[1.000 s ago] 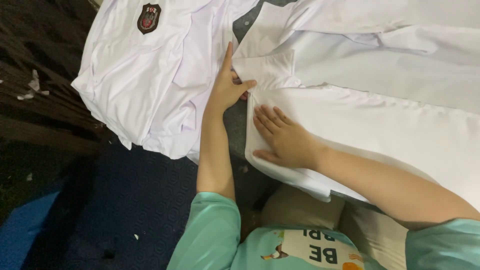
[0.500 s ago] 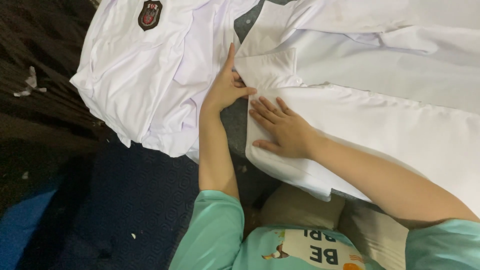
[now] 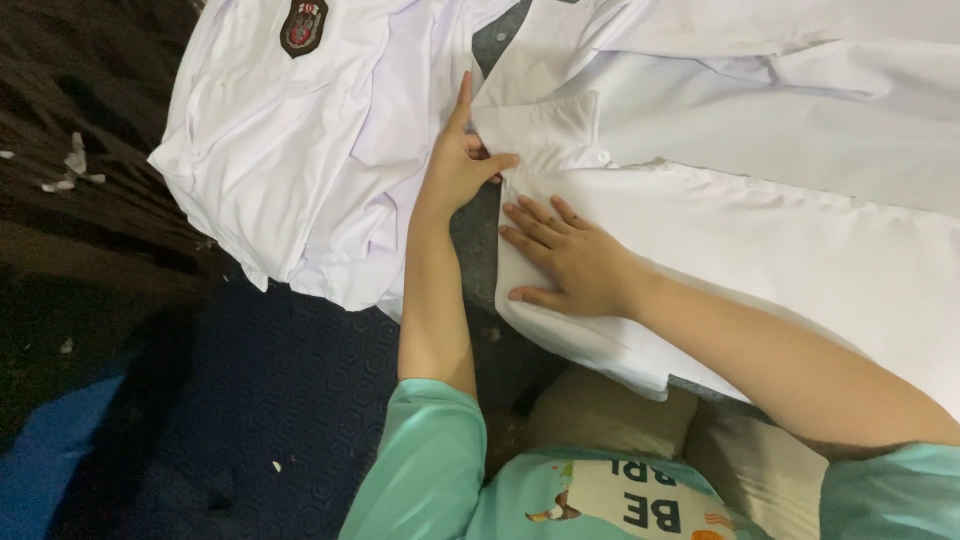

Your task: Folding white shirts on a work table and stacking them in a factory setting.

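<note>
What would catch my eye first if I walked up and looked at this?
Two bare hands on a white shirt spread across the upper frame: the left hand pinches a folded flap near the middle, while the right hand lies flat just below it. A dark red badge stands out at upper left.

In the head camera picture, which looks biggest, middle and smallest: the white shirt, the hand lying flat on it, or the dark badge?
1. White shirt, by far the largest; it runs past the picture's edges.
2. Right hand, lying flat on the shirt.
3. Dark badge, smallest, though its top is cut off.
</note>
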